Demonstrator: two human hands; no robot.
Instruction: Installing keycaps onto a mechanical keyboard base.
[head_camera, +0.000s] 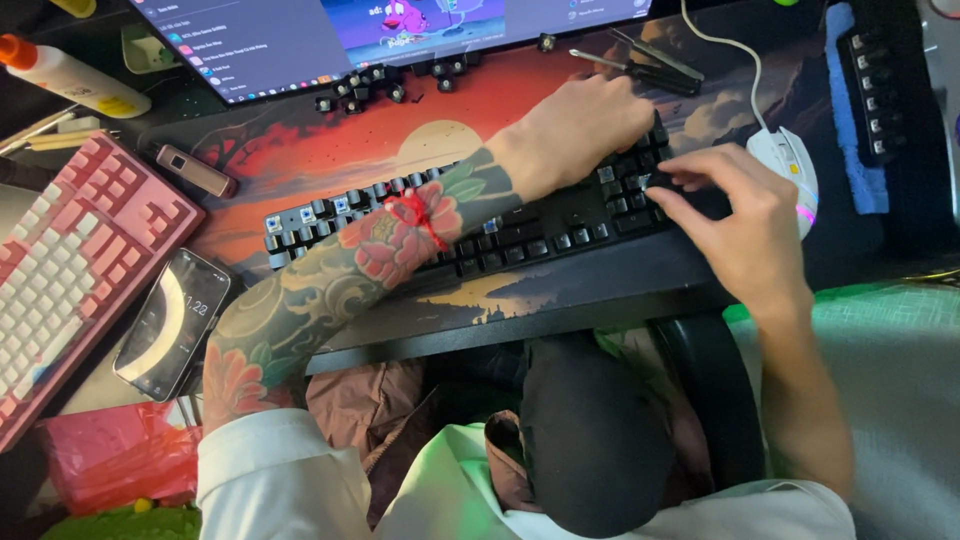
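Black keyboard (470, 225) lies under left hand (580, 125) and right hand (740, 215).

Monitor (400, 30) above; lit phone (172, 322) left

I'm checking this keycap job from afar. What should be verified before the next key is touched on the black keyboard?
1. Left hand steadies black mechanical keyboard: ok.
2. Right hand fingertips on the keyboard's right end: ok.
3. Loose black keycaps kept together by the monitor: ok, off the keyboard.
4. Black metal puller tool within reach: ok.
5. White mouse clear of hands: ok.
6. Anything pinched in either grip: cannot tell.
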